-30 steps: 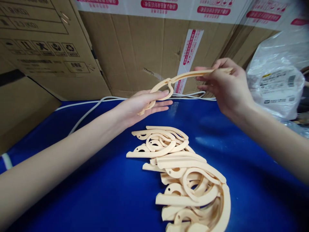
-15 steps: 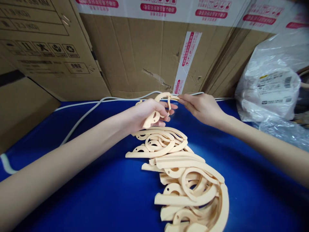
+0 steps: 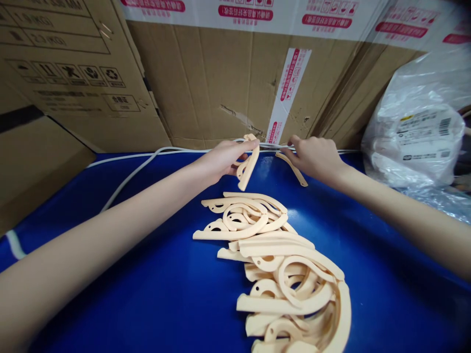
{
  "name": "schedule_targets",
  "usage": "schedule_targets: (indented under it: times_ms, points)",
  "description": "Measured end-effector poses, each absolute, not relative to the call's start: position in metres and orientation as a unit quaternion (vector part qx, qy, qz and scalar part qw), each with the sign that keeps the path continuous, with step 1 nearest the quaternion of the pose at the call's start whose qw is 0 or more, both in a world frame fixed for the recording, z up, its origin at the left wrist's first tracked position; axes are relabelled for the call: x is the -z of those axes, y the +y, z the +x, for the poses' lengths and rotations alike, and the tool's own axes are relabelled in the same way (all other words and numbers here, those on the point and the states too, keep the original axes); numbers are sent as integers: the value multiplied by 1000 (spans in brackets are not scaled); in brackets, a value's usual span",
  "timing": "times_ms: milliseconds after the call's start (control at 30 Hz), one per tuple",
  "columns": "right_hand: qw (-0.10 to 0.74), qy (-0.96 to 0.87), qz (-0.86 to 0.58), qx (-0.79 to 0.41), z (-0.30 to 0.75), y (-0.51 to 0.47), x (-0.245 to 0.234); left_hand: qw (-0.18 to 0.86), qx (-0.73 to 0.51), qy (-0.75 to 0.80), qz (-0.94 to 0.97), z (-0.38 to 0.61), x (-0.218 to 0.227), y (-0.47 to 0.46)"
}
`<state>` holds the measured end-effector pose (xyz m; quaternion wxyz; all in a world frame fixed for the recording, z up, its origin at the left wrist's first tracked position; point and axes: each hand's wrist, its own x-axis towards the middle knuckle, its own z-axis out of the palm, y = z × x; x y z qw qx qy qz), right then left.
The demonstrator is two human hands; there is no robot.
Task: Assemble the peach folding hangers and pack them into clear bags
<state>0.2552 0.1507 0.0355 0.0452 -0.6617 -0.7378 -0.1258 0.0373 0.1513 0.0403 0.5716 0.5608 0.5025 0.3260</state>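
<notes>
My left hand (image 3: 228, 159) is closed around a beige plastic folding hanger (image 3: 249, 169), raised above the blue surface. Its straight arm points down toward me, and the fingers hide part of it. To the right, my right hand (image 3: 312, 154) hovers with bent fingers, thumb and index finger apart. Right beside its thumb is a single slim, curved hanger arm (image 3: 294, 170); I see no clear grip on it. Nearer to me, a row of folded beige hangers (image 3: 290, 245) overlaps in a curve, their round hooks and holed ends showing.
Cardboard boxes (image 3: 206, 83) stand along the back, with another box (image 3: 66, 122) at the left. A white cable (image 3: 143, 162) runs along the rear of the blue surface (image 3: 165, 294). A clear plastic bag (image 3: 415, 127) with a label sits at the right.
The hanger in my left hand has turned, its arm now slanting down. My right hand has come away from it and moved slightly right; a slim hanger arm now shows beside it.
</notes>
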Motion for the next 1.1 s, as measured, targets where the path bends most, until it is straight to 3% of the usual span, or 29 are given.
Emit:
schedule_targets:
  times_ms: [67, 167, 233, 367, 567, 733, 900, 1100]
  points:
    - [110, -745, -655, 55, 250, 149, -44, 581, -341, 488, 555, 44, -44, 151]
    - [243, -742, -592, -199, 246, 145, -52, 596, -351, 460, 556, 51, -47, 145]
    - [302, -724, -547, -291, 247, 141, -52, 601, -353, 446, 562, 55, -49, 140]
    - [338, -746, -512, -259, 251, 131, -50, 590, -352, 440, 578, 60, -54, 131]
    - [291, -821, -489, -40, 252, 121, -63, 542, -348, 426, 635, 57, -60, 126]
    - [255, -852, -451, -74, 262, 128, -78, 435, -349, 408, 723, 42, -54, 130]
    - [220, -884, -412, -17, 267, 134, -82, 314, -356, 387, 790, 34, -50, 131]
    - [275, -801, -428, -316, 271, 138, -88, 235, -364, 363, 825, 32, -55, 136]
